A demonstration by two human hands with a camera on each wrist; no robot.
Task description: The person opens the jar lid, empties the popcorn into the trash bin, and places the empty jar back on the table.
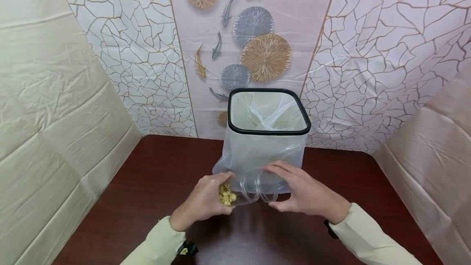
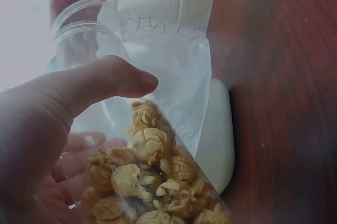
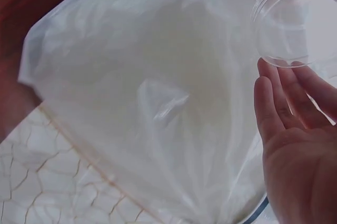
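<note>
My left hand point(image 1: 206, 197) grips a clear plastic jar point(image 1: 243, 199) that lies tipped on its side, its mouth towards the right. Caramel popcorn point(image 2: 152, 176) is gathered in the jar's bottom end, by the left palm. Between the thumb and fingers of my right hand point(image 1: 310, 191) is a clear round lid point(image 1: 271, 196), held by its edge. The lid faces the jar's mouth at very close range; whether the two touch I cannot tell. Both hands are in front of a white bin point(image 1: 266, 150) lined with a translucent bag.
Around the bin's top runs a black square rim point(image 1: 268, 132), with the bag point(image 3: 131, 103) hanging down outside it. The bin stands at the back of a dark red-brown table point(image 1: 165, 167). A patterned cloth point(image 1: 140, 52) hangs behind, and pale cloth walls point(image 1: 55, 134) flank the table.
</note>
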